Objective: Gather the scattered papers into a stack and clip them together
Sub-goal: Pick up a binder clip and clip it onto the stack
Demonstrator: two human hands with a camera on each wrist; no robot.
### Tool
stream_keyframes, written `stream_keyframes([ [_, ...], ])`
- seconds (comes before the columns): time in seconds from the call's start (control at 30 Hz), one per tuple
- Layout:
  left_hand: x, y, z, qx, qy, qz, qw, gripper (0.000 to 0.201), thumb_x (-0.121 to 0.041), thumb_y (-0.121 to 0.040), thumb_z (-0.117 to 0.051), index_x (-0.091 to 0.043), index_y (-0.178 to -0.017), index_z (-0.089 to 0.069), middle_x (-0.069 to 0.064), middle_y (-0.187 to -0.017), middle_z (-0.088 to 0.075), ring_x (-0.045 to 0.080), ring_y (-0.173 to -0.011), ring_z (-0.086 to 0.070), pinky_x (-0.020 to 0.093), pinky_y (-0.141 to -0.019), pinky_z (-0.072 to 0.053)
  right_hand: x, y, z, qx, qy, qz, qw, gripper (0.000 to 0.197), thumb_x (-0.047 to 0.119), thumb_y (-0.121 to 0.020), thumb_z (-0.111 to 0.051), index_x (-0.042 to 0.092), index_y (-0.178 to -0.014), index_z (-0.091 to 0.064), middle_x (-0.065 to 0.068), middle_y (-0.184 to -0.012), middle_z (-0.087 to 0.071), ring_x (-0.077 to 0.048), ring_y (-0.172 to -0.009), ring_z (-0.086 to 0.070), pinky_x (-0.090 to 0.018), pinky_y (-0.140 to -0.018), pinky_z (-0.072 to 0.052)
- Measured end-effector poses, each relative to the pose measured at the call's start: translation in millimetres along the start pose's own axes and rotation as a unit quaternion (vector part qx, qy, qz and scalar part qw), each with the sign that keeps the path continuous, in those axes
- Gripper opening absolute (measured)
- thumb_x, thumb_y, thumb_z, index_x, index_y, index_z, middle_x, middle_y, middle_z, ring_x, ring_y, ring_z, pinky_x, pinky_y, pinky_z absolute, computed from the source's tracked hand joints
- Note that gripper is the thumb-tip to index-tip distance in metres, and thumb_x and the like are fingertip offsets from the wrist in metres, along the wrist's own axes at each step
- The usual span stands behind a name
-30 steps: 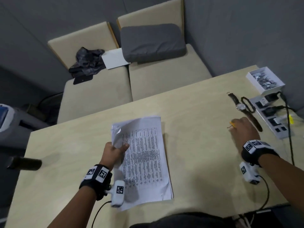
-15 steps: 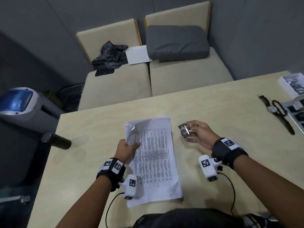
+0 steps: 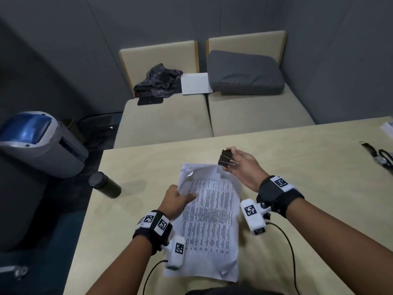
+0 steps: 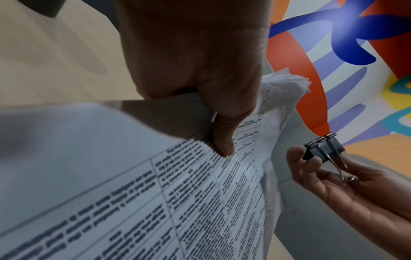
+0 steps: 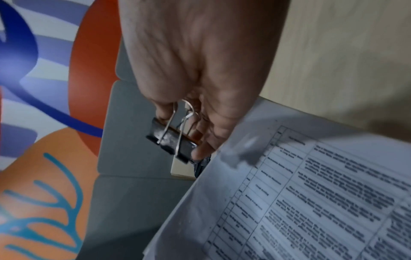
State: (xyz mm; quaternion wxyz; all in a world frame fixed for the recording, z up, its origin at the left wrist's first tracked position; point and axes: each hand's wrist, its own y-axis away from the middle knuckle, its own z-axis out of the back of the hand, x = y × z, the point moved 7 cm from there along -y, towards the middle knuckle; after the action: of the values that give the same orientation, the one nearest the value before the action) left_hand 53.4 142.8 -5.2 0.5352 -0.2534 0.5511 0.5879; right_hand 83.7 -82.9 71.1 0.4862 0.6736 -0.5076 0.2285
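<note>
A stack of printed papers (image 3: 209, 220) lies lengthwise on the pale wooden table (image 3: 308, 188), its far end raised. My left hand (image 3: 177, 200) grips the stack's left edge near the top, thumb (image 4: 222, 140) pressed on the printed sheet (image 4: 200, 202). My right hand (image 3: 239, 165) holds a black binder clip (image 3: 225, 158) by its wire handles, just beyond the stack's top right corner and apart from the paper. In the right wrist view the clip (image 5: 172, 140) hangs from my fingertips beside the papers' edge (image 5: 289, 202). The left wrist view shows the clip (image 4: 323, 149) in my right hand (image 4: 344, 184).
A dark bottle (image 3: 105, 185) lies at the table's left edge. A wristwatch (image 3: 376, 155) and a white box (image 3: 388, 127) sit at the far right. Beyond the table stand two beige seats (image 3: 212, 116) with a grey cushion (image 3: 244, 74). A grey machine (image 3: 38, 143) stands at the left.
My right hand came from the table's right side with the binder clip and now holds it at the stack's top right corner. My left hand keeps its grip on the papers.
</note>
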Motion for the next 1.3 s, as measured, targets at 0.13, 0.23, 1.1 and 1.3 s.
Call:
stream_keyframes([
  [0.13, 5.2, -10.4, 14.1, 0.007, 0.019, -0.001, 1.0, 0.05, -0.04, -0.073, -0.079, 0.004, -0.083, -0.057, 0.008, -0.064, -0.044, 0.018, -0.055, -0.037, 0.03, -0.049, -0.035, -11.8, -5.0, -14.8, 0.013, -0.034, -0.066, 0.997, 0.033, 0.034, -0.1, -0.048, 0.004, -0.113, -0.054, -0.013, -0.097, -0.06, -0.025, -0.082, -0.061, -0.033, -0.072, -0.053],
  [0.23, 13.4, -21.7, 21.0, 0.009, 0.009, 0.007, 1.0, 0.041, -0.036, -0.075, -0.079, -0.005, -0.08, -0.053, 0.007, -0.064, -0.043, 0.018, -0.056, -0.037, 0.03, -0.051, -0.035, -14.4, -9.7, -19.8, 0.026, -0.004, -0.071, 0.997, 0.032, 0.033, -0.1, -0.048, 0.004, -0.113, -0.054, -0.013, -0.1, -0.062, -0.027, -0.086, -0.06, -0.035, -0.079, -0.05],
  [1.1, 100.4, -52.8, 54.7, -0.07, 0.005, 0.158, 0.985, 0.035, -0.007, -0.076, -0.08, -0.006, -0.058, -0.049, 0.003, -0.048, -0.044, 0.014, -0.038, -0.039, 0.022, -0.039, -0.034, 19.3, -138.1, 92.8, -0.092, 0.712, -0.001, 0.696, 0.056, 0.004, -0.083, -0.055, 0.017, -0.136, -0.042, -0.011, -0.136, -0.041, -0.032, -0.123, -0.047, -0.037, -0.096, -0.043],
  [1.3, 97.4, -88.3, 58.8, -0.066, -0.012, 0.181, 0.981, 0.039, -0.014, -0.075, -0.082, -0.009, -0.055, -0.049, 0.005, -0.048, -0.045, 0.017, -0.043, -0.04, 0.024, -0.046, -0.033, 12.5, -210.2, 103.3, -0.09, 0.706, -0.026, 0.702, 0.079, 0.001, -0.082, -0.058, 0.018, -0.151, -0.024, -0.014, -0.151, -0.03, -0.038, -0.132, -0.04, -0.041, -0.104, -0.039],
])
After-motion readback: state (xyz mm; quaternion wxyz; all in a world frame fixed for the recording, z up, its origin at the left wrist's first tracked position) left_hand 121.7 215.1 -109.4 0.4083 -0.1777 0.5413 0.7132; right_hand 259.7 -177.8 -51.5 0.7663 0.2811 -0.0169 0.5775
